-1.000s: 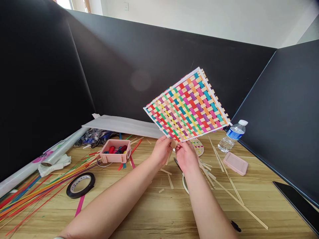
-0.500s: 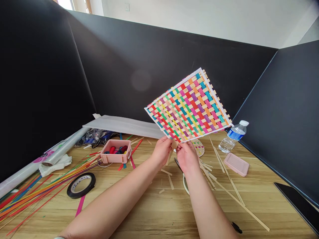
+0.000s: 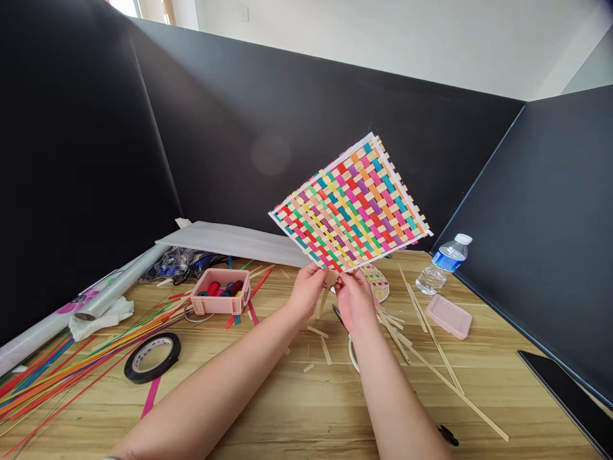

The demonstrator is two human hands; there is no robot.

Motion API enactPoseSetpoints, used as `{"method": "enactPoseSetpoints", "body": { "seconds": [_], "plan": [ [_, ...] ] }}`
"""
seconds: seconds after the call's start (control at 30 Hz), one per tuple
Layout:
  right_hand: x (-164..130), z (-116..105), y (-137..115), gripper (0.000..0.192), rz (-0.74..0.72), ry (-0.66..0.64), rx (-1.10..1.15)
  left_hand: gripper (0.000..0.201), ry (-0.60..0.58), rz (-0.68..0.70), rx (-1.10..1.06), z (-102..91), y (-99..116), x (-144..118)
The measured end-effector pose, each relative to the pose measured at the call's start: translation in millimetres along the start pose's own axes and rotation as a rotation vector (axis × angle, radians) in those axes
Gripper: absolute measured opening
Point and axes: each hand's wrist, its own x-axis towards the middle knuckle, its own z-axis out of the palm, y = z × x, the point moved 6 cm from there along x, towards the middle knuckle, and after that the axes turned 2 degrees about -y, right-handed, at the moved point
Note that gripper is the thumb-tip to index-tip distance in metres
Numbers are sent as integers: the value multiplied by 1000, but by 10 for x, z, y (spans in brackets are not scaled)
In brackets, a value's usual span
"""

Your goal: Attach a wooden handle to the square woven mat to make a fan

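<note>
Black partition panels (image 3: 249, 128) are closing in a wooden worktop (image 3: 306, 409) on three sides, with a pale wall showing above them. From the head camera, I am seeing both of my bare hands raised over the middle of the worktop. My left hand (image 3: 306, 291) and my right hand (image 3: 353, 297) are meeting at the lowest corner of a woven mat (image 3: 349, 204) made of many-coloured strips, square and edged in white. The mat is standing tilted on that corner in the air, well above the worktop and in front of the rear panel. The fingertips of both hands are pinching a short pale wooden strip (image 3: 327, 287) that is hanging down from that corner; I cannot tell more of the grip than that.

Towards the left edge, a fan of long thin coloured sticks (image 3: 71, 370) is lying flat, with a roll of black tape (image 3: 152, 356) just beside it. Nearer the rear edge, a pink box (image 3: 221, 291) is holding small red and dark pieces. Near the right edge, a water bottle (image 3: 443, 262) is lying on its side, and a pink lid (image 3: 449, 315) is sitting close to it. Pale wooden strips (image 3: 431, 358) are lying scattered between my right arm and the right edge.
</note>
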Motion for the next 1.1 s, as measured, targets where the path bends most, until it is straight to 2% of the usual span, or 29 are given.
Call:
{"method": "enactPoseSetpoints", "body": {
  "seconds": [0.27, 0.47, 0.77, 1.1],
  "plan": [
    [17, -25, 16, 28, -29, 11, -16, 15, -14, -10, 19, -38, -48, 50],
    [21, -40, 23, 27, -52, 39, -14, 13, -11, -21, -5, 22, -30, 35],
    [7, -10, 54, 32, -68, 5, 8, 13, 1, -15, -33, 60, 47, -18],
    [16, -59, 81, 30, -86, 20, 3, 20, -33, -21, -41, 64, 6, -8]
  ]
}}
